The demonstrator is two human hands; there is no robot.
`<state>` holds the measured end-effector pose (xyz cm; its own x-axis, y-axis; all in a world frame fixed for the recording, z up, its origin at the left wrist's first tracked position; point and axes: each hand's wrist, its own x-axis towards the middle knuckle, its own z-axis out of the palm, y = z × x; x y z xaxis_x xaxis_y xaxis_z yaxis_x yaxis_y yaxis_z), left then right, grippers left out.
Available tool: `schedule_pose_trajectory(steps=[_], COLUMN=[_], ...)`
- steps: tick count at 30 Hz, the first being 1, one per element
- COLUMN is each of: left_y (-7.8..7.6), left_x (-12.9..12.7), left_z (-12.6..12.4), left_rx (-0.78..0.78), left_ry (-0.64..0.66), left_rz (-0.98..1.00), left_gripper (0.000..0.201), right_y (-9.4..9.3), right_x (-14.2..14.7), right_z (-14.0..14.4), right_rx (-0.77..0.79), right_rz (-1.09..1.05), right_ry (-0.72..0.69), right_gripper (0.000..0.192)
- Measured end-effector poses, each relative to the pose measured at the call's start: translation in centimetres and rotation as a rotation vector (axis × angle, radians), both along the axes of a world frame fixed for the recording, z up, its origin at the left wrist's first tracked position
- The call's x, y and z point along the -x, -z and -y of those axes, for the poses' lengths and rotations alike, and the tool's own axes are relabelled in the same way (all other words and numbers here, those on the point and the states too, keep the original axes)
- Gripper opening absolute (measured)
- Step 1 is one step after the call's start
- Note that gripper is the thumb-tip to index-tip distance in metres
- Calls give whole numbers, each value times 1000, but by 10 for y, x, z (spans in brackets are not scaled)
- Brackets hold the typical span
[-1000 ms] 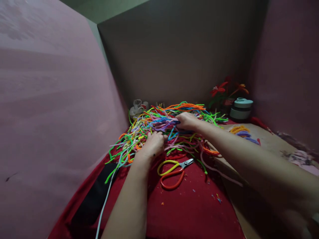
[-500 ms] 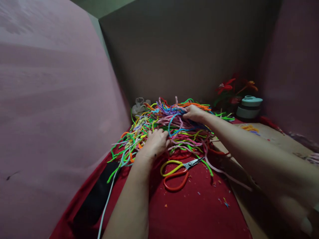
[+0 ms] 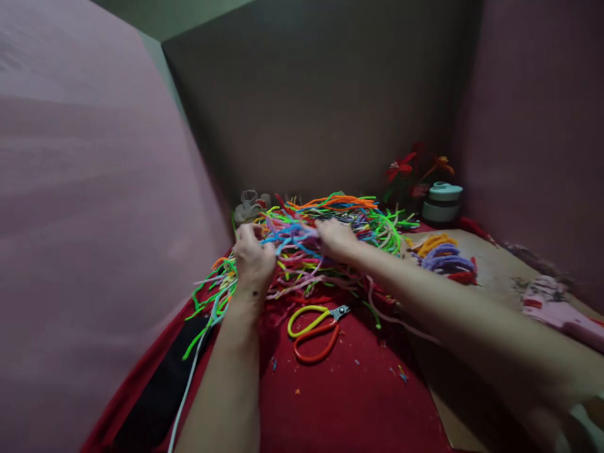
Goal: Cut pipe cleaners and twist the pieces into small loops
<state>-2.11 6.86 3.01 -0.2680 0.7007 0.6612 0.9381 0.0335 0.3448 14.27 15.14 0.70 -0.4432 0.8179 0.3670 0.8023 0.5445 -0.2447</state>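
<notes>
1. Hands: left hand (image 3: 252, 255) and right hand (image 3: 336, 239) reach forward, arms extended, into the pile of pipe cleaners (image 3: 321, 233) at the far end of the red table (image 3: 358, 402).
2. Fingers: buried in the strands, blurred; grip cannot be told.
3. Scissors (image 3: 315, 327) lie just before the pile.
4. Writing: none legible.

The left hand (image 3: 252, 258) has lifted off the near edge of the pipe cleaner pile (image 3: 311, 242) and closed on strands higher up. The right hand (image 3: 336, 238) has drawn back toward it, so both hands now sit closer together, blue strands (image 3: 287, 238) bunched between them.
</notes>
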Motion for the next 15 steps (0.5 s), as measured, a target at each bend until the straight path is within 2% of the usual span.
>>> schedule_pose_trajectory(steps=[1,3,5,7,10,12,15], left_y=[-3,-4,0,8,22,30,36], left_x=[-4,-15,-26,-32,-28,-21,-14], left_z=[2,5,4,-1,-13,-18,-21], left_rx=[-97,-159,-118,-31,186,366,427], left_ry=[-4,113,264,346,332,245,246], left_rz=[-2,-85,-195,-274,-370,-451,-484], left_gripper=[29,32,40,51,58,51,46], right_y=[5,15,22,27,29,30,31], right_x=[7,19,26,27,21,16,12], right_z=[10,26,37,43,45,45,48], right_rx=[-26,-71,-110,-145,-176,-194,-223], right_rz=[41,107,154,185,214,220,219], right_ry=[-9,-29,-59,-88,-128,-146,-149], right_gripper=[35,32,32,32,41,48,47])
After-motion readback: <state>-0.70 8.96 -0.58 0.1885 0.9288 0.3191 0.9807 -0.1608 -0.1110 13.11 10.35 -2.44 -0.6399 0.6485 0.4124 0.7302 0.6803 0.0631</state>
